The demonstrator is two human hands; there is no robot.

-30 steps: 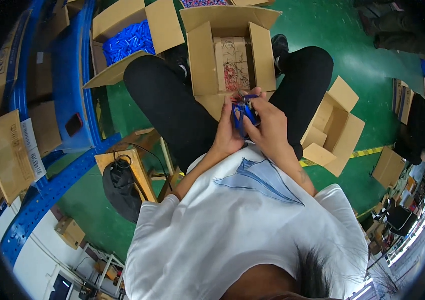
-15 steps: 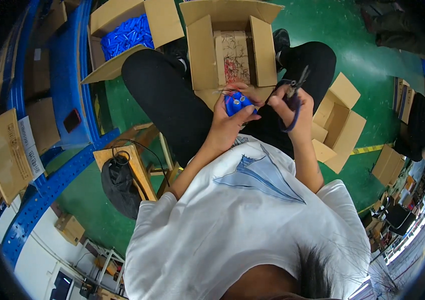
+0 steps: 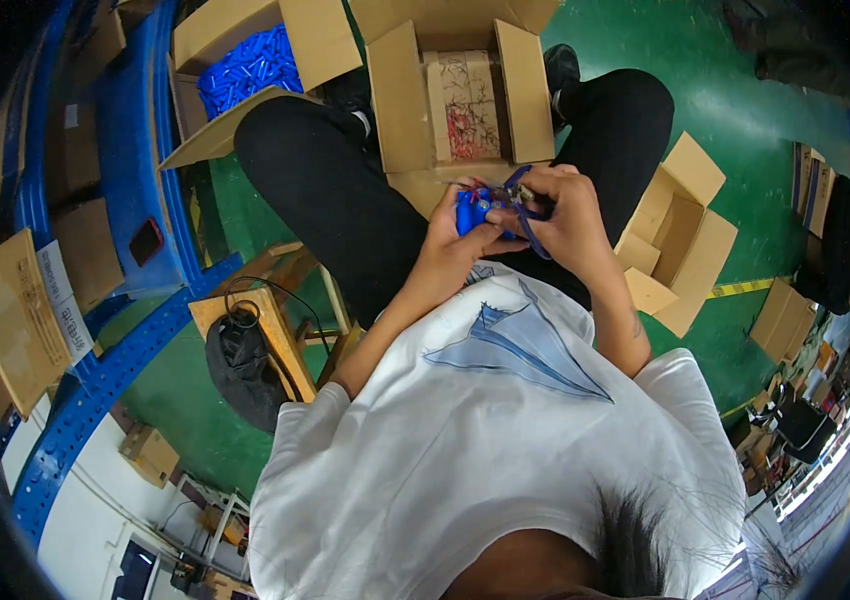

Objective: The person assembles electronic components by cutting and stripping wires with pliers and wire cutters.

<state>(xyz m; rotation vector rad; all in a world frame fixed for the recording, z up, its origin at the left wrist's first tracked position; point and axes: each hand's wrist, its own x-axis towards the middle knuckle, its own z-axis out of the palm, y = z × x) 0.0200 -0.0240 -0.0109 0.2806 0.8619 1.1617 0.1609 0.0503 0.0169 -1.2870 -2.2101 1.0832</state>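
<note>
My left hand [image 3: 448,243] is closed around a blue battery pack [image 3: 467,215], a bundle of cylindrical cells with silvery ends, held in front of my lap. Thin red wire shows at its upper side. In my right hand [image 3: 572,208] are scissors [image 3: 535,236] with dark blue-purple handles. Their blades are against or just over the pack, and the fingers partly hide them, so I cannot tell if they touch a wire. Between my legs stands an open cardboard box [image 3: 404,110], with red and dark wire pieces [image 3: 467,125] on its bottom.
At the far left an open carton [image 3: 320,40] holds many blue cells [image 3: 253,72]. A smaller open carton [image 3: 697,270] stands right of my leg. To the left are a blue metal rack [image 3: 130,170] with a phone [image 3: 146,242] and a wooden stool [image 3: 265,325] with a black bag [image 3: 245,375].
My right hand has moved left to the battery pack, and the scissors have turned from pointing up and away to pointing at the pack. My left hand keeps its hold, nearly in place.
</note>
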